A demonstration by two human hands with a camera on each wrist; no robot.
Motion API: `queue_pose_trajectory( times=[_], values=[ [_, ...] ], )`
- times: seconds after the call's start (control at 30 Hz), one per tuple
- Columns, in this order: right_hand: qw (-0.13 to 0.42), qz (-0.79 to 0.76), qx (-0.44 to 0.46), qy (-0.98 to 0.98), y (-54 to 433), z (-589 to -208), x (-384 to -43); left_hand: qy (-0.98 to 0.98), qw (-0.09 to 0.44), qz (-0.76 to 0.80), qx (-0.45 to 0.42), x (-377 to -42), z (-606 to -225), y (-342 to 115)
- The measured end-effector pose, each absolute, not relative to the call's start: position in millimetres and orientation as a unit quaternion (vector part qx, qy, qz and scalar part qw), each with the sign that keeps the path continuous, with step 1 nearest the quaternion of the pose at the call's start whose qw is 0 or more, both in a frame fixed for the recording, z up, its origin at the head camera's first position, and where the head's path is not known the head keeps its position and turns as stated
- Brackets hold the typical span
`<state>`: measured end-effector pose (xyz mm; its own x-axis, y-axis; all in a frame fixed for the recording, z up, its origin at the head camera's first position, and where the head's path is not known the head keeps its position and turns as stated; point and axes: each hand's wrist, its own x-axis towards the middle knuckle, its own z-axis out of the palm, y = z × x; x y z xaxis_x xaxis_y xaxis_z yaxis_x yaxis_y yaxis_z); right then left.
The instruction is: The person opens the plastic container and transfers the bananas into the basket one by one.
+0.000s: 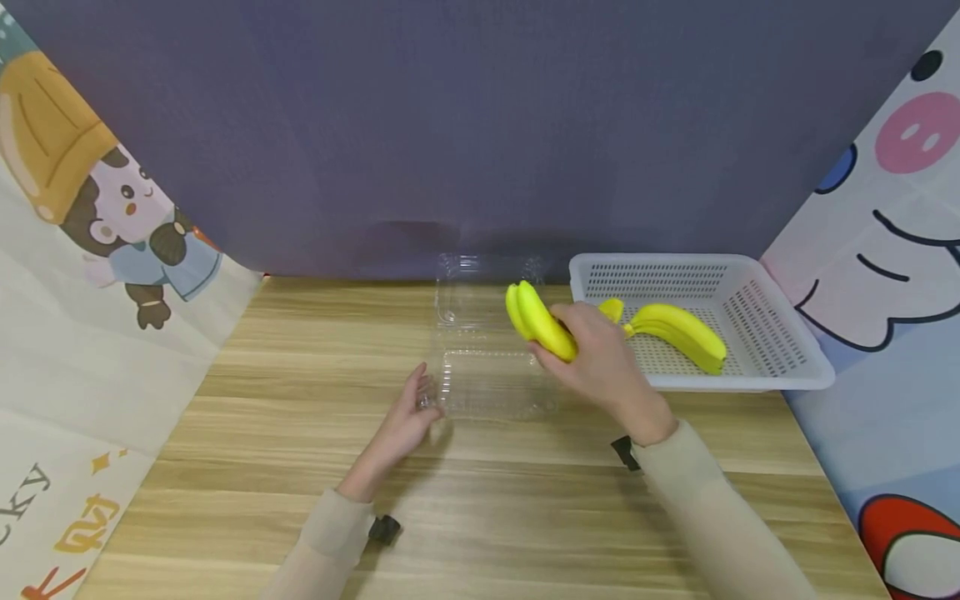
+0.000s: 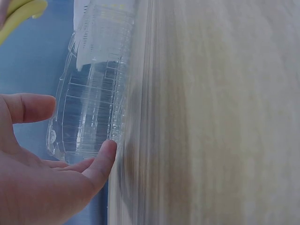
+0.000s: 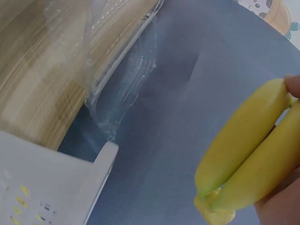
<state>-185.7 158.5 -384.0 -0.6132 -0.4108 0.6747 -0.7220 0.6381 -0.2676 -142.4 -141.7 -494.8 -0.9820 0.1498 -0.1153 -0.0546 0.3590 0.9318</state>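
My right hand [image 1: 600, 362] grips a yellow bunch of bananas [image 1: 543, 321], held above the right side of a clear plastic clamshell box [image 1: 487, 392]. The right wrist view shows two bananas [image 3: 243, 136] of this bunch, joined at the stem. The box stands opened out, its lid [image 1: 476, 296] at the back. At the box's left edge is my left hand [image 1: 405, 421], thumb and fingers spread apart, fingertips right by the plastic. In the left wrist view the transparent wall [image 2: 89, 108] shows between thumb and fingers.
To the right stands a white perforated basket [image 1: 735, 382] with more bananas [image 1: 678, 329] in it. A dark grey panel [image 1: 480, 125] rises behind the wooden table [image 1: 300, 358]. Printed cloths hang on the left [image 1: 75, 358] and right [image 1: 885, 400].
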Motion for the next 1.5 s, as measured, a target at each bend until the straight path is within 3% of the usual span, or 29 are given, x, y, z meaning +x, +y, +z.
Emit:
queue_pose_trajectory(
  times=[0.23, 0.53, 1.5],
  values=[
    [0.302, 0.250, 0.329, -0.859, 170, -384, -191, 0.815, 0.093, 0.571, 0.030, -141, -491, -141],
    [0.271, 0.240, 0.295, -0.884, 185, -385, -194, 0.816, 0.095, 0.569, 0.030, -140, -490, -141],
    [0.294, 0.242, 0.285, -0.880, 202, -392, -192, 0.816, 0.096, 0.570, 0.030, -143, -493, -142]
  ],
)
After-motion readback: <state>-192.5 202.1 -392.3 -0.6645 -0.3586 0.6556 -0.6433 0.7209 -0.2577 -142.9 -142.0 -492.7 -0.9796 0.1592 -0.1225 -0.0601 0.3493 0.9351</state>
